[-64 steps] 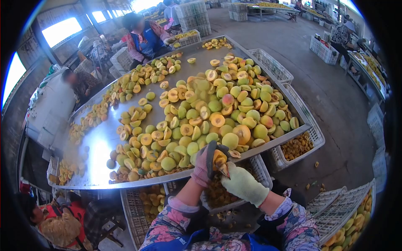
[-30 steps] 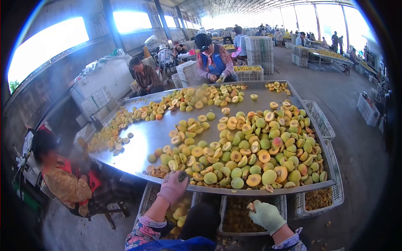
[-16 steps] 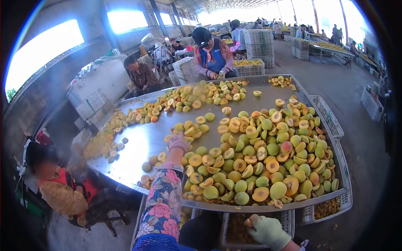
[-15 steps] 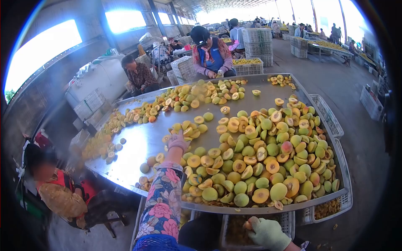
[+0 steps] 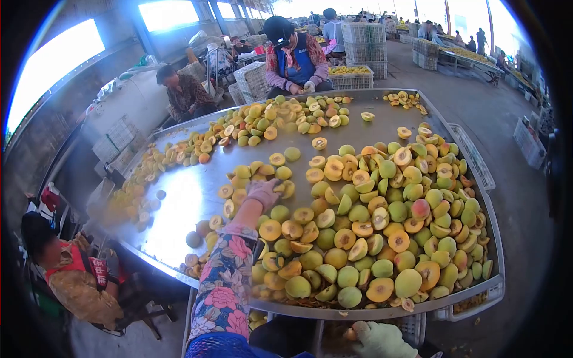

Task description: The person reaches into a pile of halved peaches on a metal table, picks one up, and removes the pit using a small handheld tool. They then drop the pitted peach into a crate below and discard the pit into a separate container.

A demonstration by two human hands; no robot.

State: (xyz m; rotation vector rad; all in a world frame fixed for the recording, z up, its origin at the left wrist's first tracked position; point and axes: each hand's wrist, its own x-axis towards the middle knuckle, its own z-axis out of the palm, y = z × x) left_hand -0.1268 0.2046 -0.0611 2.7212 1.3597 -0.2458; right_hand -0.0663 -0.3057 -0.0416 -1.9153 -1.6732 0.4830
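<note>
My left hand (image 5: 262,194), in a pinkish glove, reaches over the metal table (image 5: 197,238). Its fingers curl against a yellow peach half (image 5: 288,190) at the edge of a small cluster of halves; the palm side is hidden. Below the table's near edge is my right hand (image 5: 385,341), in a pale green glove. Its fingers are bent around something small and tan-orange that I cannot make out. A big heap of green-yellow peach halves (image 5: 382,221), several showing cut faces, covers the table's right side.
A raised metal rim (image 5: 382,311) edges the table. More peach halves (image 5: 239,128) lie along the far side. Co-workers sit at the far edge (image 5: 298,65) and at the left (image 5: 77,268). White crates (image 5: 365,45) are stacked behind; another crate (image 5: 471,155) stands at the right.
My left hand has moved right and slightly nearer, against the halves beside the heap. My right hand has sunk lower in view. The whole view has shifted a little.
</note>
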